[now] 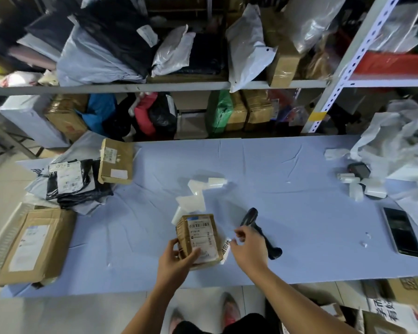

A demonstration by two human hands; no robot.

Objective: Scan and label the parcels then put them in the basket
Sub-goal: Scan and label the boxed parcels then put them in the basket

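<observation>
A small brown cardboard parcel (199,237) with white shipping labels on top lies near the front edge of the pale blue table (287,201). My left hand (176,259) grips its left and near side, thumb across the top. My right hand (246,247) hovers just right of the parcel with fingers loosely curled; what it pinches I cannot tell. A white strip (226,249) with black print sticks out at the parcel's right edge. The black barcode scanner (258,231) lies on the table behind my right hand.
More parcels sit at the table's left: a brown box (116,162), black bags (73,182) and a large carton (34,244). Loose white label backings (198,194) lie mid-table. A phone (402,232), a small label printer (358,171) and crumpled white paper (401,150) are at the right. Stocked shelves (155,86) stand behind.
</observation>
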